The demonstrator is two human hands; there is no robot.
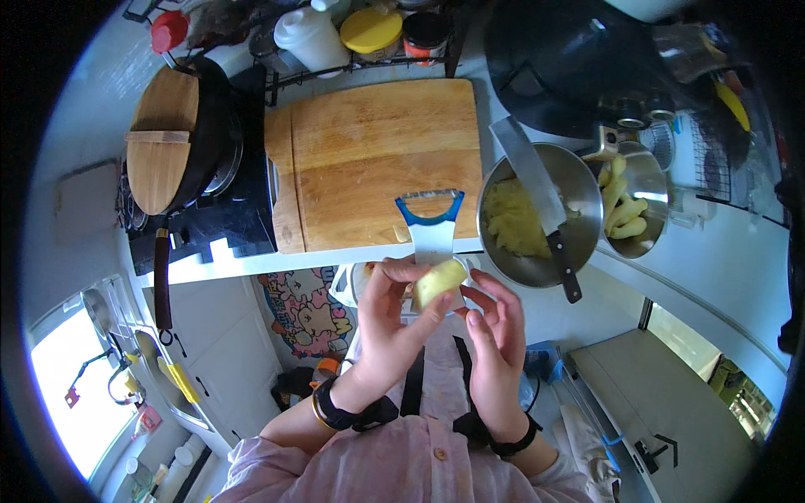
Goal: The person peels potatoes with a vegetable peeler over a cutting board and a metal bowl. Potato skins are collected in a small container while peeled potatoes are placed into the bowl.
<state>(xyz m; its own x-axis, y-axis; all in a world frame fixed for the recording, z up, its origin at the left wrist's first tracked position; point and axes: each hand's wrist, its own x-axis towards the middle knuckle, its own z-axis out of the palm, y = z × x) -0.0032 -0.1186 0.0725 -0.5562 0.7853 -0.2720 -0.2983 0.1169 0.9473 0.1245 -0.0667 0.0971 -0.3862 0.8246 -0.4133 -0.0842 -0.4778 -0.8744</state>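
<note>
My left hand (396,312) grips a peeled, pale yellow potato (439,282) between thumb and fingers, in front of the counter edge. Close by on its right is my right hand (496,339), fingers apart and slightly curled, with nothing visible in it. Just beyond the potato, a blue and white Y-shaped peeler (431,222) rests at the front of the wooden cutting board (381,155). Its handle end is partly hidden behind my left fingers and the potato. Below the hands, a white container (344,287) shows only in part.
Right of the board, a kitchen knife (532,176) lies across a steel bowl (501,267) of yellow pieces. A smaller metal bowl (655,176) holds several pale, finger-shaped pieces. A black wok (570,71) stands behind; a wooden-lidded pan (165,142) sits on the stove at left.
</note>
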